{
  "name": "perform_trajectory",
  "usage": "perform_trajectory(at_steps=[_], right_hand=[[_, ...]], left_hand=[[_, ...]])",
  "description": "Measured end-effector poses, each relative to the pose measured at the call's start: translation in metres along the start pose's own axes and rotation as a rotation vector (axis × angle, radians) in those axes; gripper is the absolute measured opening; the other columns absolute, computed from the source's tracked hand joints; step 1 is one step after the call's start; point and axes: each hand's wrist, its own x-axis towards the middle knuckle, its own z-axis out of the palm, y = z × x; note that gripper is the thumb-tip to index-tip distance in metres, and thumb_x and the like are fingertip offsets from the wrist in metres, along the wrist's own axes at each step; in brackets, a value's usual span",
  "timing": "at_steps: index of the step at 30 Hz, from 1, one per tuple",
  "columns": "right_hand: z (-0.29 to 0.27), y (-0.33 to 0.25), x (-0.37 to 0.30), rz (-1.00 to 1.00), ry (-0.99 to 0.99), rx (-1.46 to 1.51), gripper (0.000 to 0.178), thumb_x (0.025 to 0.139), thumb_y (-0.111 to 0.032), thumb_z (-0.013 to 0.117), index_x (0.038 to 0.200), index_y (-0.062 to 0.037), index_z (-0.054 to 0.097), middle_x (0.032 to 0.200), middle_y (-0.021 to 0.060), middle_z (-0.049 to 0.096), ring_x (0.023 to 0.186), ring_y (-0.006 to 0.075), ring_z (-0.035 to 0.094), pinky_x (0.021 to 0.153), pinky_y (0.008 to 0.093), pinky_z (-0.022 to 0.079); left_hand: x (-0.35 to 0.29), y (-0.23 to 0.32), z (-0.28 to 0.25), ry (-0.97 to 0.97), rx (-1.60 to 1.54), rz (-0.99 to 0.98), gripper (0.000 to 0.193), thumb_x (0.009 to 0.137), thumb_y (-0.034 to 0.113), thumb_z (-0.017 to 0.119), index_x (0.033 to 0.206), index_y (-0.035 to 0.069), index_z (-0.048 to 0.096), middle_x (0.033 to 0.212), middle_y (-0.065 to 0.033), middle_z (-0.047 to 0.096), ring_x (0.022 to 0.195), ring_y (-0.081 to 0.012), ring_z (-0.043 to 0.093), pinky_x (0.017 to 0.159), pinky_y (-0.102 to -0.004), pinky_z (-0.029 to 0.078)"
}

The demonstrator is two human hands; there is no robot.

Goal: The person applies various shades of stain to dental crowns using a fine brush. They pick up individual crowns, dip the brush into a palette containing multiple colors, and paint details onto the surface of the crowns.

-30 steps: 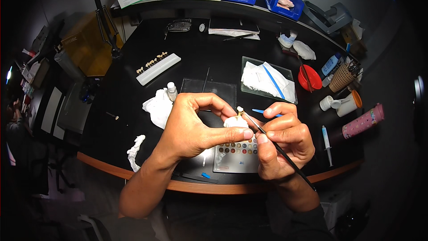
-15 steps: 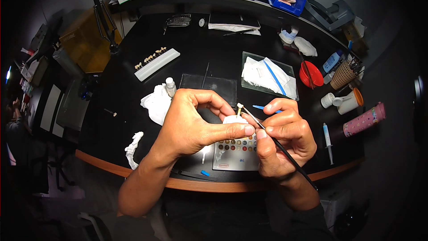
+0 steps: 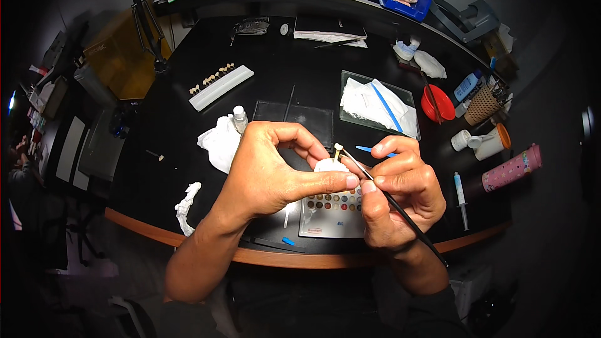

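Observation:
In my left hand (image 3: pixel 269 172), thumb and fingers are closed on a white plaster-like piece (image 3: pixel 327 165) with a ridged edge. A small tooth-shaped crown (image 3: pixel 338 148) on a thin yellowish peg stands up from it; how the peg is fixed is hidden. My right hand (image 3: pixel 407 191) pinches a thin brush (image 3: pixel 407 216) with a black handle, its tip at or very close to the crown. Contact is too small to make out. Under both hands lies a white palette (image 3: pixel 332 228) with rows of coloured round samples, partly covered by my fingers.
Left of my hands are a crumpled white tissue (image 3: pixel 219 144), a small clear bottle (image 3: pixel 240 119) and a white rack of tooth samples (image 3: pixel 222 87). To the right are a glass plate (image 3: pixel 410 91), red bowl (image 3: pixel 441 103), syringe (image 3: pixel 460 197) and pink cylinder (image 3: pixel 510 169).

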Motion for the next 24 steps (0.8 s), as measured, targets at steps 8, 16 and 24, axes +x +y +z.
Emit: perform_trajectory(at_steps=[8,16,24], right_hand=[[0.0000,-0.0006,0.0013,0.006,-0.016,-0.017,0.022,0.071,0.012,0.069,0.086,-0.0023,0.061,0.074,0.0074,0.064,0.083,0.0242,0.063,0.086,0.0409,0.053],[-0.0011,0.0002,-0.0004,0.001,-0.006,-0.010,0.022,0.071,0.012,0.067,0.086,-0.0018,0.060,0.076,0.0078,0.064,0.086,0.0267,0.064,0.084,0.0392,0.053],[-0.0018,0.0001,0.0004,-0.003,-0.003,-0.008,0.022,0.070,0.011,0.067,0.087,-0.0017,0.059,0.075,0.0089,0.063,0.087,0.0278,0.065,0.083,0.0389,0.053]], left_hand=[[0.0005,-0.0006,0.0004,0.003,-0.014,-0.004,0.035,0.067,0.017,0.099,0.082,0.000,0.073,0.078,-0.0064,0.073,0.074,-0.0104,0.068,0.072,-0.0249,0.053],[-0.0001,0.0007,0.0010,0.006,0.001,-0.016,0.036,0.066,0.017,0.100,0.082,0.000,0.073,0.078,-0.0062,0.073,0.075,-0.0105,0.068,0.073,-0.0251,0.053],[0.0002,-0.0006,0.0005,0.002,0.002,0.003,0.035,0.066,0.016,0.099,0.083,0.000,0.073,0.079,-0.0065,0.074,0.076,-0.0109,0.068,0.074,-0.0259,0.054]])
